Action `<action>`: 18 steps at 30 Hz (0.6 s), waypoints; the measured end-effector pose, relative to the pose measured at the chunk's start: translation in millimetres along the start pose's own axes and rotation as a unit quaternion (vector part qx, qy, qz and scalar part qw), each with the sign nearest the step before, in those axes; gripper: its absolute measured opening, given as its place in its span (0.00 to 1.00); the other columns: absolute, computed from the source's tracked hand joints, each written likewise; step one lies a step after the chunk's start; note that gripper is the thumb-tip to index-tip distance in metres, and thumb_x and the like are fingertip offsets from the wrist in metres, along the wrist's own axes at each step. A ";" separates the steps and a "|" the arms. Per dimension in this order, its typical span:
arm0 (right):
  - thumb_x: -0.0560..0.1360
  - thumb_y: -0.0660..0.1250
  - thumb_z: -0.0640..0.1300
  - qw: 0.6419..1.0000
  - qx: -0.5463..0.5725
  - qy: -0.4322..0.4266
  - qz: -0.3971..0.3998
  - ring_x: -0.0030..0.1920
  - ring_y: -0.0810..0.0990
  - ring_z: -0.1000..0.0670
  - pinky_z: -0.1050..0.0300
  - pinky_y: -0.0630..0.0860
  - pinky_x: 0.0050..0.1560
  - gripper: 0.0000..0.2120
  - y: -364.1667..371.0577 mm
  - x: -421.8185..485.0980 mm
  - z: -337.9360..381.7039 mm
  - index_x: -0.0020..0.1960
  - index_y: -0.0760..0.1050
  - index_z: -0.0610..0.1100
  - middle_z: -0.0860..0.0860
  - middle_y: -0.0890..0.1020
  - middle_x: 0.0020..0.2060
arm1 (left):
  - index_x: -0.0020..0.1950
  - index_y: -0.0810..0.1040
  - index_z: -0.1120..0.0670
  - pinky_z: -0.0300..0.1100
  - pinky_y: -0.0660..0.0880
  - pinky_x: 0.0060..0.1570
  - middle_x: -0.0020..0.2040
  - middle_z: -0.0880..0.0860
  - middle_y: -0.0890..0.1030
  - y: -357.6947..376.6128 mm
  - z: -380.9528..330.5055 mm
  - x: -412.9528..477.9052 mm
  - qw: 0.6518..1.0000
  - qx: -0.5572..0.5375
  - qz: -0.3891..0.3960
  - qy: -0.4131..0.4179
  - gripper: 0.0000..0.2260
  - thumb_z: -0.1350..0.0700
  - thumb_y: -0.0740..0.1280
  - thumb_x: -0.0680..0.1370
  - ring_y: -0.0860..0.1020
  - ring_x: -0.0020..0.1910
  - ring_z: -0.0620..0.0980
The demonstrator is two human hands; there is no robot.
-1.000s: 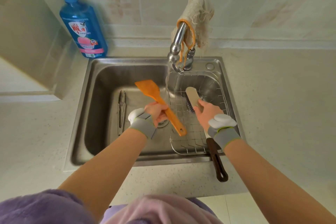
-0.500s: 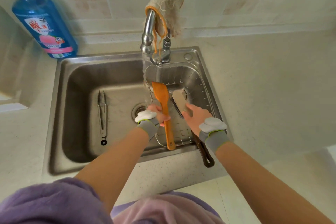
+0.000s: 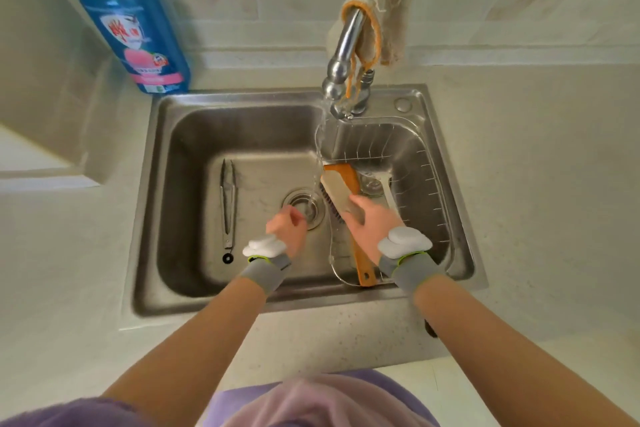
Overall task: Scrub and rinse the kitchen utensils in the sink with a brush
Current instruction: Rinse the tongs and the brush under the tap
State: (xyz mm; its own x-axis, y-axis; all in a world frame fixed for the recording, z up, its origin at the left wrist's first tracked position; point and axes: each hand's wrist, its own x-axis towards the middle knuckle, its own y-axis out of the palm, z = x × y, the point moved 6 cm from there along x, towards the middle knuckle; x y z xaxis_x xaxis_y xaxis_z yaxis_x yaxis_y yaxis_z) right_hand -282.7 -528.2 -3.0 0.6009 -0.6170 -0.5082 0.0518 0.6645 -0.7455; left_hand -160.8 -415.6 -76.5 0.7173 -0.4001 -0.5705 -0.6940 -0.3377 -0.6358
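Note:
My right hand (image 3: pixel 372 224) grips a pale-backed scrub brush (image 3: pixel 337 192) with dark bristles over the wire rack (image 3: pixel 420 184) in the right half of the steel sink (image 3: pixel 173 204). Under the brush the orange spatula (image 3: pixel 360 253) lies in the rack, blade near the tap stream, handle end toward me. My left hand (image 3: pixel 287 227) hovers over the drain (image 3: pixel 304 208), fingers curled loosely and holding nothing. Metal tongs (image 3: pixel 228 201) lie on the sink floor at the left. Water runs from the tap (image 3: pixel 344 55).
A blue dish-soap bottle (image 3: pixel 135 28) stands at the sink's back left corner. A cloth (image 3: pixel 384 0) hangs over the tap. A pale utensil (image 3: pixel 386 191) lies in the rack behind the brush. A dark handle tip (image 3: pixel 430 329) shows beside my right forearm.
My left hand let go of the orange spatula, which now lies in the rack, and moved left over the drain. The brush stays in my right hand, above the spatula.

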 end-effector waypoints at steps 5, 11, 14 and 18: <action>0.80 0.56 0.54 0.994 -0.094 -0.053 0.005 0.62 0.76 0.42 0.51 0.75 0.59 0.23 19.7 22.6 29.4 0.74 0.61 0.52 0.47 0.76 0.64 | 0.46 0.73 0.50 0.48 0.74 0.59 0.51 0.54 0.82 -19.3 95.9 70.6 0.982 0.107 0.052 -0.149 0.15 0.43 0.61 0.66 0.79 0.53 0.57; 0.80 0.55 0.55 0.973 -0.213 -0.047 0.075 0.58 0.78 0.42 0.51 0.75 0.52 0.23 62.3 51.6 42.0 0.72 0.61 0.47 0.46 0.78 0.59 | 0.55 0.76 0.53 0.41 0.68 0.51 0.51 0.53 0.79 -48.0 101.0 84.1 0.951 0.235 0.067 -0.188 0.18 0.41 0.61 0.76 0.77 0.59 0.55; 0.80 0.55 0.54 0.973 -0.215 -0.022 0.085 0.57 0.79 0.41 0.52 0.76 0.52 0.22 67.4 56.8 32.7 0.71 0.63 0.48 0.45 0.79 0.58 | 0.71 0.66 0.55 0.43 0.69 0.57 0.63 0.56 0.75 -36.8 100.5 99.3 0.950 0.246 0.071 -0.180 0.27 0.41 0.61 0.77 0.73 0.65 0.55; 0.79 0.56 0.55 0.973 -0.220 -0.022 0.064 0.54 0.81 0.41 0.54 0.75 0.48 0.21 68.4 53.9 31.3 0.71 0.64 0.50 0.46 0.81 0.55 | 0.78 0.49 0.60 0.44 0.65 0.65 0.70 0.58 0.68 -20.8 103.9 113.4 0.946 0.271 0.084 -0.160 0.34 0.44 0.58 0.80 0.68 0.69 0.56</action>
State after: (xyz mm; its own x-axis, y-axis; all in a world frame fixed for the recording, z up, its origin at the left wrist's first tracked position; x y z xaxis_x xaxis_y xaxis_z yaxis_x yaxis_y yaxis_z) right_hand -221.8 -502.8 -67.9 0.6135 -0.5167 -0.5972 -0.3664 0.4837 -0.7948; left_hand -58.6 -365.4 -182.0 0.6415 -0.1027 -0.7602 -0.7288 0.2277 -0.6458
